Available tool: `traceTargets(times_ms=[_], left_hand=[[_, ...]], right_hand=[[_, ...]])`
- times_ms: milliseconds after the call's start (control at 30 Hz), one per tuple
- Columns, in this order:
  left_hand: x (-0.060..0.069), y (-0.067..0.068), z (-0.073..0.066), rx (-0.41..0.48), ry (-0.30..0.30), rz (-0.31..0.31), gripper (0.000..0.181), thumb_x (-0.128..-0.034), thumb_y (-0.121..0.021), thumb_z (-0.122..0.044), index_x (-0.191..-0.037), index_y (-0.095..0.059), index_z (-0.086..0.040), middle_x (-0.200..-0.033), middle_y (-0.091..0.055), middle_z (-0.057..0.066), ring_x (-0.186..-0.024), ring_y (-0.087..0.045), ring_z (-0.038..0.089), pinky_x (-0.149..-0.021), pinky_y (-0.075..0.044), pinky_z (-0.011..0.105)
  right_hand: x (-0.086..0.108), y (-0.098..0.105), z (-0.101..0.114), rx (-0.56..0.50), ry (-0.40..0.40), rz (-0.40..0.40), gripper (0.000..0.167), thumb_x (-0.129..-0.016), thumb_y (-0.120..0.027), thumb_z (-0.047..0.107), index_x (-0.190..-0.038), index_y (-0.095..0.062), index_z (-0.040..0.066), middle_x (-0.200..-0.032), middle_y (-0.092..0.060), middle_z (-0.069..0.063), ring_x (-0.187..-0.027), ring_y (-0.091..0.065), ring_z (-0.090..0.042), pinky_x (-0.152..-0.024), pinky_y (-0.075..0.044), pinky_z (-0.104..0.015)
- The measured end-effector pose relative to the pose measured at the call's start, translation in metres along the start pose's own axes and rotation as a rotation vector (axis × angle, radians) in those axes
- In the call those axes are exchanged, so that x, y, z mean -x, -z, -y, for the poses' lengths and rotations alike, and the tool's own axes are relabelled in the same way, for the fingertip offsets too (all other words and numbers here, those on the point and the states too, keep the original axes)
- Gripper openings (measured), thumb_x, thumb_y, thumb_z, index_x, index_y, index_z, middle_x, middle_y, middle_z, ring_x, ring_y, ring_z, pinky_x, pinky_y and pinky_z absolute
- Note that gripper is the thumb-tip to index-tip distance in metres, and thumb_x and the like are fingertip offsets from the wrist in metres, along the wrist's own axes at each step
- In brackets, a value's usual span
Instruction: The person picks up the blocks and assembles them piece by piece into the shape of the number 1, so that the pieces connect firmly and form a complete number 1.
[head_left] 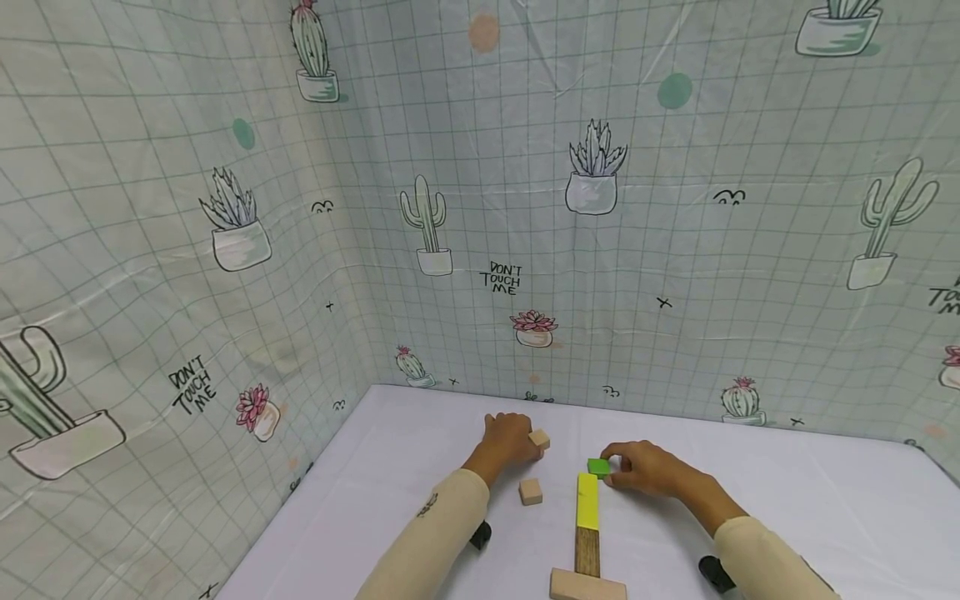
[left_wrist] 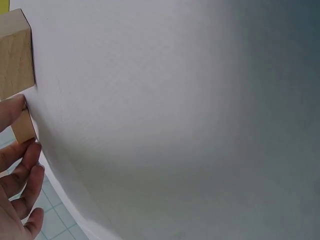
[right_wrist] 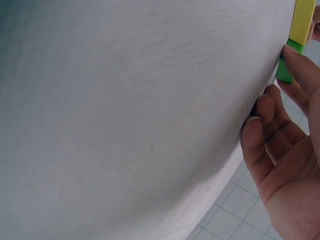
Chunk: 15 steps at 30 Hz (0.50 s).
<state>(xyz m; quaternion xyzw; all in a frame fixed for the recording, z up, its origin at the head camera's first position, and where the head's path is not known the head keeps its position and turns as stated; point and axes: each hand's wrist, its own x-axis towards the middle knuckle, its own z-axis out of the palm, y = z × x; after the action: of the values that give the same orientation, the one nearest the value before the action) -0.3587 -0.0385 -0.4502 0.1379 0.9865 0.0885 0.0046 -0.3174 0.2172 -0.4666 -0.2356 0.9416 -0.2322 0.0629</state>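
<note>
the left hand (head_left: 510,438) is pinching a small wooden cube (head_left: 540,439); the right hand (head_left: 643,468) is pinching a green block (head_left: 597,467), which is touching a yellow block's (head_left: 588,502) far end on the counter (head_left: 408,412). a second wooden cube (head_left: 531,492) is resting between the left forearm (head_left: 441,521) and the yellow block.

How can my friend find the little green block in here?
On the white table, look for the long yellow block. At its far end, the right hand pinches the green block. It's the only green one; the others near it are yellow, dark brown or pale wood.
</note>
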Motion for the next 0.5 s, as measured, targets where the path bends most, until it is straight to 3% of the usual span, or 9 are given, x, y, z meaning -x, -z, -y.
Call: traceTargets(times_ms=[333,500], left_hand=[[-0.0024,-0.0029,0.0032,0.023,0.002,0.003,0.033,-0.0831,-0.081,-0.035,-0.103,-0.074,-0.009,-0.093,-0.071,0.002,-0.089,-0.061,0.024,-0.09,-0.039,0.045],[-0.0004,-0.0017,0.0034,0.037,-0.001,0.001,0.032,-0.0822,-0.082,-0.033,-0.101,-0.074,-0.009,-0.091,-0.071,0.002,-0.087,-0.061,0.024,-0.087,-0.038,0.044]], right_hand=[[0.0007,0.0019,0.0043,-0.03,-0.047,-0.002,0.033,-0.088,-0.077,0.025,-0.118,-0.069,0.014,-0.077,-0.054,0.003,-0.07,-0.048,-0.013,-0.06,-0.039,-0.027],[0.0004,0.0011,0.0024,-0.021,-0.021,0.003,0.033,-0.089,-0.076,0.025,-0.118,-0.069,0.013,-0.077,-0.055,0.005,-0.068,-0.049,-0.011,-0.06,-0.041,-0.026]])
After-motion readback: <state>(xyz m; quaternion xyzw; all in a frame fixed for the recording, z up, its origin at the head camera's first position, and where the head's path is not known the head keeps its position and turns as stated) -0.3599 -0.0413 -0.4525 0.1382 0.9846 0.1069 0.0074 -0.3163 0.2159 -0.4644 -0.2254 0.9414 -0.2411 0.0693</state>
